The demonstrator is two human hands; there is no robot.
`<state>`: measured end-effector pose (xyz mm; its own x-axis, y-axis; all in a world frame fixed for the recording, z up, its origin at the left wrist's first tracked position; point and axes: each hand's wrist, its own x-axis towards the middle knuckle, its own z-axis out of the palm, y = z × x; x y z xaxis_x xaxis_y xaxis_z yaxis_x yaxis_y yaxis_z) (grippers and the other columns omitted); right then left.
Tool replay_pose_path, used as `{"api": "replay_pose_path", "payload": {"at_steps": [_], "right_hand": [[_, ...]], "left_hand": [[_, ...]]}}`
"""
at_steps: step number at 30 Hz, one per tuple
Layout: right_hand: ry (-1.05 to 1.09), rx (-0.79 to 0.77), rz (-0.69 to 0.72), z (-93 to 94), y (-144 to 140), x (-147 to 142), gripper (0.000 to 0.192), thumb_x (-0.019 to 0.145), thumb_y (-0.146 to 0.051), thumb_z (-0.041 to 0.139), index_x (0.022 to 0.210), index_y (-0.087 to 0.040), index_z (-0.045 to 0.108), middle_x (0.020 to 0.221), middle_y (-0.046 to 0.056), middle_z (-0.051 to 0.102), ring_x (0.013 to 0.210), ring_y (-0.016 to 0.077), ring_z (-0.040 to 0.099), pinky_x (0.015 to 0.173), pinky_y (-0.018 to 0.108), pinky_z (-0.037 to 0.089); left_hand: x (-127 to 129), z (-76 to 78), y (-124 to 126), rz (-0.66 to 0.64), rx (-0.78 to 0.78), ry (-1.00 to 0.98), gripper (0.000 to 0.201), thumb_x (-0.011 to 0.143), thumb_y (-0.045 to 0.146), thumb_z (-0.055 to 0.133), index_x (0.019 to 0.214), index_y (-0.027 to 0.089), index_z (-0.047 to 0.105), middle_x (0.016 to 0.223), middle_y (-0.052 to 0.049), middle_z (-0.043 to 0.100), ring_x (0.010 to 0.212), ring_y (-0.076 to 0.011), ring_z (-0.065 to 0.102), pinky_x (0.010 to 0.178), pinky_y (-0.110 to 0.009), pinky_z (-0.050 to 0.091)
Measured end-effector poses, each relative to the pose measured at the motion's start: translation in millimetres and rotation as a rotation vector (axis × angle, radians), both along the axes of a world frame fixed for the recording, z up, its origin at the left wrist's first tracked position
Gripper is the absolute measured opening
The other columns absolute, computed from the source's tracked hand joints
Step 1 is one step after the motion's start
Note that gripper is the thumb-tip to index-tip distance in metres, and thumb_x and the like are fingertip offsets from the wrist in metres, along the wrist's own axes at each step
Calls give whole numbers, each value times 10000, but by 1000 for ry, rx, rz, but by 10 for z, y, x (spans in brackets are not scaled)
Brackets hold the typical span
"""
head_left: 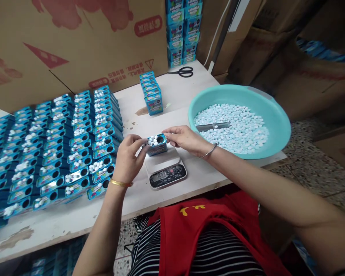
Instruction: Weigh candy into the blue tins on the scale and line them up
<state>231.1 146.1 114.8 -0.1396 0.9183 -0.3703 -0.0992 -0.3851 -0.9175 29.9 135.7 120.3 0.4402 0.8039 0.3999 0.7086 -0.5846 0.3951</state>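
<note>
While over the scale, blue tin clamped between both hands' fingers, seemingly touching its plate.

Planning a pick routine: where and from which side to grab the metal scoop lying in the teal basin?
Probably the scoop's upper edges near its left end, which lies closest to the basin rim's near-left side. It rests flat on the candies, long axis left to right, partly sunk in, so come from above and pinch across its narrow width. A side approach would likely be blocked by the basin wall.
</note>
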Motion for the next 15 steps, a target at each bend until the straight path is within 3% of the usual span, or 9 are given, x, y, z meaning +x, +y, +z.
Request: {"api": "replay_pose_path", "payload": {"at_steps": [7,15], "right_hand": [[30,-4,37,-29,17,19,103,836,-112,558,841,-97,659,548,-31,500,449,37,390,446,177,291],[151,-42,44,-85,22,34,114,847,-116,546,833,-107,658,548,-37,499,452,33,376,421,152,282]], "left_hand": [[114,165,84,-68,-131,78,133,860,224,521,888,183,645,832,-26,547,722,-126,531,684,-269,446],[243,224,105,-81,-165,104,93,837,180,505,866,181,593,860,-14,518,712,-110,528,687,-254,446]]}}
